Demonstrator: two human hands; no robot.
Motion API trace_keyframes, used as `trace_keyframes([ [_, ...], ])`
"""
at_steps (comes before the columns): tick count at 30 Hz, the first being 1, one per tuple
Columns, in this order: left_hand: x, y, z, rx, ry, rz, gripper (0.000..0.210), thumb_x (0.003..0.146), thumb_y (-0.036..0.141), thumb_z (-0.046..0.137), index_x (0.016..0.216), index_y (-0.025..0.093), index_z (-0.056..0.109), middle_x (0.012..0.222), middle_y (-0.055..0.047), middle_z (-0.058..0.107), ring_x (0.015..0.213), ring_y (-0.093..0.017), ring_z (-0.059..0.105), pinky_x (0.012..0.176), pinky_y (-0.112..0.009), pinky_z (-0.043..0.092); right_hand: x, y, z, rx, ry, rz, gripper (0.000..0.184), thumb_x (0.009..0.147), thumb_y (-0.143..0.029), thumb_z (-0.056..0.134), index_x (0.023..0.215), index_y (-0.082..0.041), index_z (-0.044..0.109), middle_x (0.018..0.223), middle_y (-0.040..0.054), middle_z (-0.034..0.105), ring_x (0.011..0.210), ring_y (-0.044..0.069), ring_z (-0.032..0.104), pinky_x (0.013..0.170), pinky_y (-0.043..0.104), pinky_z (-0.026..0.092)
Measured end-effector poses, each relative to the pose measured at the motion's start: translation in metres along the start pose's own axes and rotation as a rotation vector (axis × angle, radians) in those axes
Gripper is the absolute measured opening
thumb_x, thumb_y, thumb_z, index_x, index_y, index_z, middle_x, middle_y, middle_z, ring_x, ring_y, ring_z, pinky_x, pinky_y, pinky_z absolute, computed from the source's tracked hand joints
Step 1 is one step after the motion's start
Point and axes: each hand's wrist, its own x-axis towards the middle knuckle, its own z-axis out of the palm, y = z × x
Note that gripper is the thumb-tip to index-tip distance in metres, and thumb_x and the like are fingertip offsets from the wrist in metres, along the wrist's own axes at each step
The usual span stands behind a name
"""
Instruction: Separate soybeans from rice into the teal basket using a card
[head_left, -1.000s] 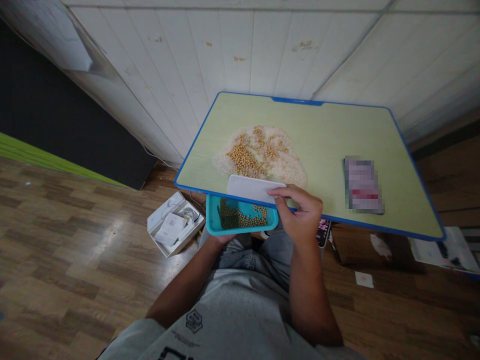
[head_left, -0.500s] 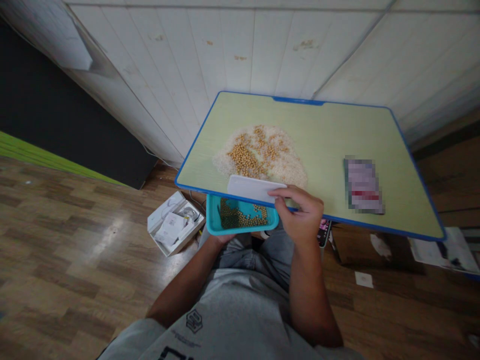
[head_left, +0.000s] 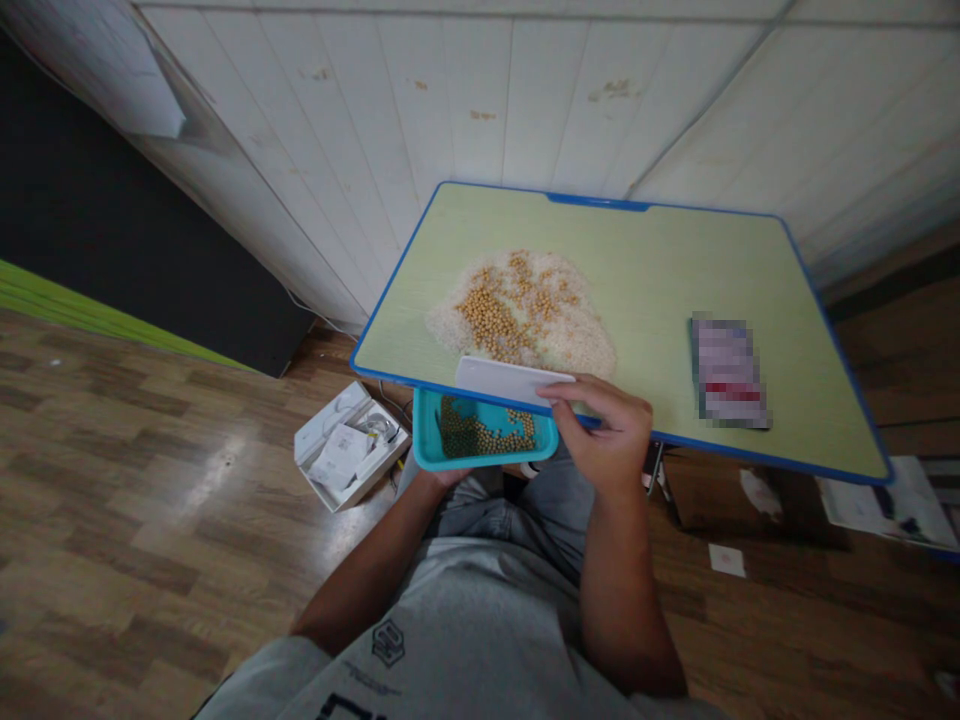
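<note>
On the blue-edged table (head_left: pixel 652 255) lies a pile of white rice (head_left: pixel 581 340) with yellow soybeans (head_left: pixel 491 320) gathered mostly on its left side. My right hand (head_left: pixel 611 430) pinches the right end of a flat white scraper (head_left: pixel 502 378), which lies along the near edge of the table, just below the beans. Under that edge, my left hand (head_left: pixel 451 477) supports a teal plastic tray (head_left: pixel 425 440) from below; most of its fingers are hidden. Inside the tray are loose soybeans (head_left: pixel 517 437) and a darker patch of small beans or shaded ones at the left.
A pixelated packet (head_left: pixel 727 370) lies on the table's right part. On the floor at left stands an open white box (head_left: pixel 349 450) with papers and a cable. A white paneled wall (head_left: pixel 450 90) rises behind the table. A cardboard box (head_left: pixel 720 500) is under the right side.
The scraper and my right hand have shifted very slightly toward me and to the right. The tray and my left hand look unmoved.
</note>
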Motion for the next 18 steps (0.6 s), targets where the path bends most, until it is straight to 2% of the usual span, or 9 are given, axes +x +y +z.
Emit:
trace_keyframes([
  [5,-0.005,0.005,0.002,-0.005,0.037,-0.018,0.062,0.099,0.044,0.056,0.158,0.028,0.049,0.165,-0.005,0.053,0.156,-0.032,0.046,0.127,-0.061,0.042,0.001,-0.002,-0.003,-0.016,-0.043,0.005,0.028,0.091,-0.011,0.064,0.092,-0.030,0.085,0.090,-0.0002,0.085,0.083,0.017,0.081,0.078,0.032,0.066],
  [9,-0.011,0.005,0.016,0.008,0.090,-0.006,0.058,0.098,0.039,0.056,0.155,0.029,0.053,0.160,-0.004,0.059,0.156,-0.034,0.046,0.130,-0.065,0.036,0.001,-0.002,-0.005,-0.011,-0.054,-0.003,0.029,0.091,-0.009,0.064,0.093,-0.030,0.085,0.091,-0.0007,0.085,0.085,0.017,0.082,0.081,0.031,0.066],
  [13,-0.010,0.004,0.024,-0.023,0.054,-0.009,0.055,0.098,0.036,0.057,0.153,0.030,0.056,0.157,-0.004,0.062,0.155,-0.035,0.047,0.127,-0.065,0.043,0.002,-0.001,-0.006,-0.008,-0.076,-0.018,0.031,0.091,-0.008,0.064,0.096,-0.031,0.085,0.093,-0.0008,0.086,0.087,0.017,0.082,0.082,0.031,0.066],
  [18,-0.006,0.004,0.017,-0.061,0.023,-0.019,0.060,0.099,0.039,0.057,0.157,0.026,0.051,0.161,-0.006,0.057,0.152,-0.034,0.052,0.125,-0.066,0.045,0.001,-0.001,-0.007,-0.006,-0.061,-0.022,0.030,0.091,-0.008,0.065,0.096,-0.029,0.085,0.093,0.0003,0.086,0.088,0.017,0.082,0.083,0.031,0.066],
])
